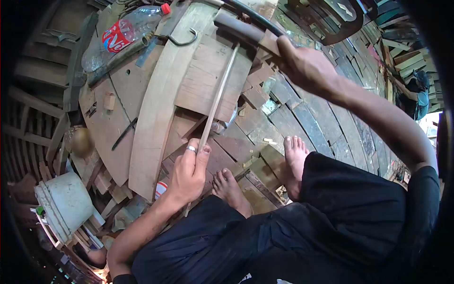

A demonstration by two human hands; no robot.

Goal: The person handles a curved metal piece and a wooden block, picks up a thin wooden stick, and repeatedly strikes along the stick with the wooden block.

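Observation:
My left hand, with a ring on one finger, is closed around the lower part of a thin wooden strip. The strip slants up and away across a flat brown board, its far end near a grey bar. My right hand is closed at the far side, beside a small wooden block. The fingers are partly hidden, so I cannot tell exactly how it grips the block. A long curved plank lies left of the strip.
A plastic bottle with a red label lies at the upper left, near a metal hook. A white bucket stands lower left. My bare feet rest on wooden planks. Another person is at the far right.

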